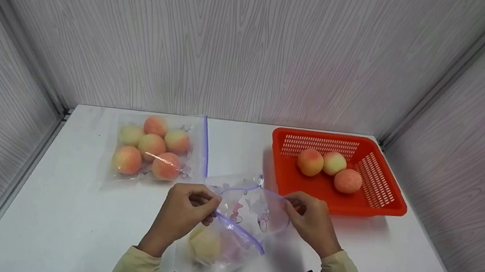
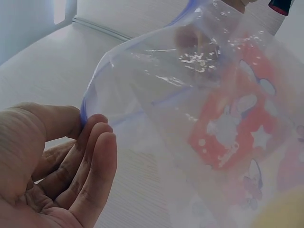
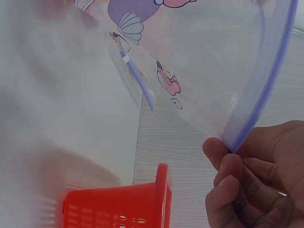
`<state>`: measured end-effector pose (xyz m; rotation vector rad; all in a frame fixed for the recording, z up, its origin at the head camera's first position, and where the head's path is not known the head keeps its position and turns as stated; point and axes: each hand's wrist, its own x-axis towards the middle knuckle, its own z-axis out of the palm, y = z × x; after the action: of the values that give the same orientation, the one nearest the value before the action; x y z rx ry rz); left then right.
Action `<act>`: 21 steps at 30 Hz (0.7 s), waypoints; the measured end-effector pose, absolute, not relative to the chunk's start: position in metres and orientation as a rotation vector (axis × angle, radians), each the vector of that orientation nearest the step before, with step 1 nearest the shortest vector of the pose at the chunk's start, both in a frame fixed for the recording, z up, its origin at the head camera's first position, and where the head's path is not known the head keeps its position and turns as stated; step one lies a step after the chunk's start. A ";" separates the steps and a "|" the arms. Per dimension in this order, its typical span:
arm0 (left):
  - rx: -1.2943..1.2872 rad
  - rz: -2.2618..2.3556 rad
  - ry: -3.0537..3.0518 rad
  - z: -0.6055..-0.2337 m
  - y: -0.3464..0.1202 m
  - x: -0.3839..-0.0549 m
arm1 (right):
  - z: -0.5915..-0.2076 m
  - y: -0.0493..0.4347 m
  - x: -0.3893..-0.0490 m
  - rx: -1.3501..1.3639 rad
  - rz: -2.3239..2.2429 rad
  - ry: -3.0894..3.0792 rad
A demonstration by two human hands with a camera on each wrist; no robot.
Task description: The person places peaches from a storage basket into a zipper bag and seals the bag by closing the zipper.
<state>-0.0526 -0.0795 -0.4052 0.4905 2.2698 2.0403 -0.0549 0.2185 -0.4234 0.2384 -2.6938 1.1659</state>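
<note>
A clear zip bag point(image 1: 236, 239) with a purple zip edge and printed cartoon figures hangs between the hands, its mouth spread apart. My left hand point(image 1: 187, 209) pinches the left end of the zip edge between thumb and fingertips. At the opposite end, the right hand point(image 1: 312, 220) pinches the purple rim; the right wrist view shows the thumb and forefinger at this zip edge point(image 3: 259, 102). Through the plastic, a pale yellow peach point(image 1: 205, 245) shows blurred low in the head view. Its rounded edge also appears at the left wrist view's lower right corner.
Back left on the white table point(image 1: 59, 207) lies a filled zip bag point(image 1: 198, 149) of several peaches. A red plastic basket point(image 1: 307, 201) with 3 peaches point(image 1: 334, 163) stands at the right, close beyond the right hand. Grey wood-grain panels point(image 1: 243, 46) enclose the back and sides.
</note>
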 end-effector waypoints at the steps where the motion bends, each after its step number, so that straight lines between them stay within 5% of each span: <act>1: 0.491 2.039 2.276 -0.407 -0.079 -0.052 | -0.424 0.220 -0.055 0.234 1.175 -2.709; 10: 0.607 2.014 2.294 -0.410 -0.077 -0.055 | -0.414 0.246 -0.072 0.405 1.266 -2.758; 21: 0.563 2.050 2.235 -0.419 -0.086 -0.057 | -0.397 0.331 -0.143 -0.040 0.575 -2.711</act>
<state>-0.0575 -0.0856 -0.4193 0.5630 2.2346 2.0499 -0.1426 0.3309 -0.3967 -0.0400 -2.7113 0.5748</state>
